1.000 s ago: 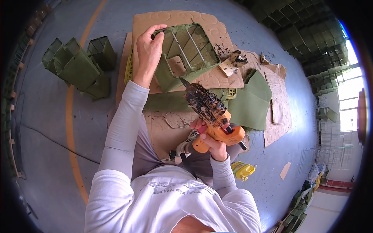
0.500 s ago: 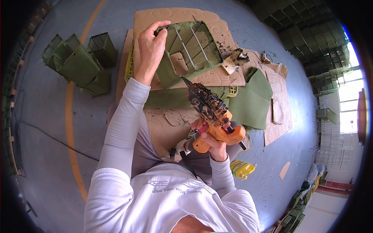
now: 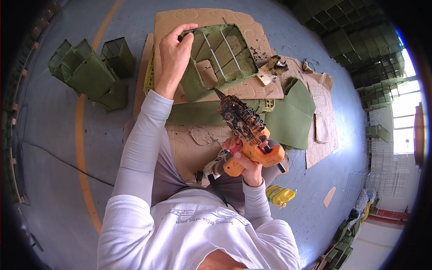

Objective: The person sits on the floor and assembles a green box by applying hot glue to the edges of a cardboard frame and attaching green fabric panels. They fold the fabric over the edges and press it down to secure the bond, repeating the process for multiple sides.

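My left hand [image 3: 175, 56] pinches the far left rim of a green fabric box [image 3: 240, 74] that stands on cardboard. Two pale rods cross the box's open side, and a square hole shows in its near left part. In my right hand [image 3: 247, 164] is an orange hot glue gun [image 3: 258, 155], its handle wrapped by my fingers. Dark, crusted residue covers the gun's front. Its nozzle points up and left, at the box's near edge; whether it touches the fabric I cannot tell. A dark glue stick [image 3: 281, 168] sticks out of the gun's rear.
Under the box lies a cardboard sheet [image 3: 180, 20]; green fabric [image 3: 290, 119] lies to its right. Several green boxes [image 3: 87, 74] stand on the floor at left. A yellow container [image 3: 281, 196] sits right of my leg. Stacked green boxes [image 3: 355, 40] fill the far right.
The glue gun has shifted very slightly to the right. My left hand and the green box have hardly moved.
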`<state>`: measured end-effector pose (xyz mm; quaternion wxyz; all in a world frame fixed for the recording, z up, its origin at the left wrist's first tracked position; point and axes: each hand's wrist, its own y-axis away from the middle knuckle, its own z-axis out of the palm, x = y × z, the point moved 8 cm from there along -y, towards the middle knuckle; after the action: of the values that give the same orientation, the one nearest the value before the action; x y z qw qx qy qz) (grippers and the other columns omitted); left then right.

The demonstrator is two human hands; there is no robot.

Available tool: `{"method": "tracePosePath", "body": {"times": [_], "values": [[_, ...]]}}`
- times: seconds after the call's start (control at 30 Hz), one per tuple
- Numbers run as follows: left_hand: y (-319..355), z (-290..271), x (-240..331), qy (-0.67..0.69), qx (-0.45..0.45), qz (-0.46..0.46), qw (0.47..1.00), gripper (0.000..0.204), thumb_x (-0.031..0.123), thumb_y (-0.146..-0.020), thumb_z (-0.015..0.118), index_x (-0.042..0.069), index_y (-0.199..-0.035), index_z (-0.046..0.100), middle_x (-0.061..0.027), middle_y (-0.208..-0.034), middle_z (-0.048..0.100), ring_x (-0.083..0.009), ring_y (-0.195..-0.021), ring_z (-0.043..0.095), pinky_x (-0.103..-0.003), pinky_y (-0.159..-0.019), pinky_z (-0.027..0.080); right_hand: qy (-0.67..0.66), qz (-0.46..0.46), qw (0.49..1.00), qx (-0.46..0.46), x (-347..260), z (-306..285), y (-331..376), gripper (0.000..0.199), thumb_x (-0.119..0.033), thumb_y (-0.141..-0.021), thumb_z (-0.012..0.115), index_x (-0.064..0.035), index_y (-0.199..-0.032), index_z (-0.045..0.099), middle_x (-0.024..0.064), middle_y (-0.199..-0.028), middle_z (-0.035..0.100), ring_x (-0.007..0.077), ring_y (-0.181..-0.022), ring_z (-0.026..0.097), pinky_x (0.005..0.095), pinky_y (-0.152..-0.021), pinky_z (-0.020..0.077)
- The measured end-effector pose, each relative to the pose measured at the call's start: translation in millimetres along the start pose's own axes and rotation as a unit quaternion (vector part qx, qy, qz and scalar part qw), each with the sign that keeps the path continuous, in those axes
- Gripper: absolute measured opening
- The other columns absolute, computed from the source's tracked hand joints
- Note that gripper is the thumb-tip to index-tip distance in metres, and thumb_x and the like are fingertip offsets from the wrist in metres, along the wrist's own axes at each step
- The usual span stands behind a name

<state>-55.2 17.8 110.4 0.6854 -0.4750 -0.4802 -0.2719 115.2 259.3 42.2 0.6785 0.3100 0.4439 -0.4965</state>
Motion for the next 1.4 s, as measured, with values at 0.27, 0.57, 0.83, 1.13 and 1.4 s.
{"method": "tracePosePath", "body": {"times": [0.27, 0.57, 0.83, 1.13, 1.4], "values": [[-1, -1, -2, -0.001, 0.001, -0.004, 1.0, 0.023, 0.004, -0.083, 0.051, 0.001, -0.1, 0.067, 0.0091, -0.05, 0.035, -0.0004, -0.044, 0.029, -0.023, -0.041, 0.021, -0.005, -0.015, 1.0, 0.018, 5, -13, 0, 0.033, -0.007, -0.073, 0.062, -0.0016, -0.102, 0.047, 0.0118, -0.093, 0.05, 0.0287, -0.094, 0.051, 0.0422, -0.088, 0.0406], [-2, 0, -4, -0.001, -0.005, -0.001, 1.0, 0.023, 0.005, -0.083, 0.052, 0.001, -0.1, 0.067, 0.0094, -0.05, 0.034, -0.0006, -0.045, 0.028, -0.023, -0.041, 0.021, -0.029, -0.021, 0.999, -0.002, -4, -2, -1, 0.021, -0.004, -0.08, 0.061, -0.003, -0.098, 0.05, 0.0077, -0.095, 0.05, 0.0243, -0.096, 0.05, 0.0395, -0.09, 0.039], [-2, 2, -5, -0.001, -0.009, -0.008, 1.0, 0.022, 0.004, -0.085, 0.052, 0.002, -0.101, 0.067, 0.0106, -0.053, 0.034, 0.0004, -0.047, 0.027, -0.022, -0.042, 0.02, -0.014, -0.031, 0.998, 0.06, -9, -13, -4, 0.032, -0.006, -0.072, 0.062, -0.0001, -0.101, 0.047, 0.0117, -0.091, 0.051, 0.0272, -0.09, 0.052, 0.04, -0.086, 0.0418], [-1, 1, -8, 0.01, -0.012, -0.016, 1.0, 0.022, 0.004, -0.087, 0.053, 0.004, -0.104, 0.067, 0.0128, -0.06, 0.035, 0.0021, -0.051, 0.026, -0.02, -0.045, 0.018, -0.041, -0.034, 0.995, 0.081, -4, -22, -4, 0.032, -0.004, -0.072, 0.063, -0.0004, -0.1, 0.047, 0.0114, -0.089, 0.049, 0.0262, -0.09, 0.05, 0.0399, -0.086, 0.0417], [-1, -1, -5, 0.005, -0.001, -0.014, 1.0, 0.023, 0.004, -0.084, 0.052, 0.001, -0.101, 0.067, 0.0107, -0.052, 0.033, 0.0005, -0.046, 0.027, -0.021, -0.042, 0.02, -0.049, -0.045, 0.992, 0.107, -8, -31, -5, 0.032, -0.005, -0.072, 0.064, -0.0006, -0.098, 0.047, 0.0112, -0.088, 0.05, 0.0257, -0.087, 0.05, 0.0397, -0.084, 0.042]]}}
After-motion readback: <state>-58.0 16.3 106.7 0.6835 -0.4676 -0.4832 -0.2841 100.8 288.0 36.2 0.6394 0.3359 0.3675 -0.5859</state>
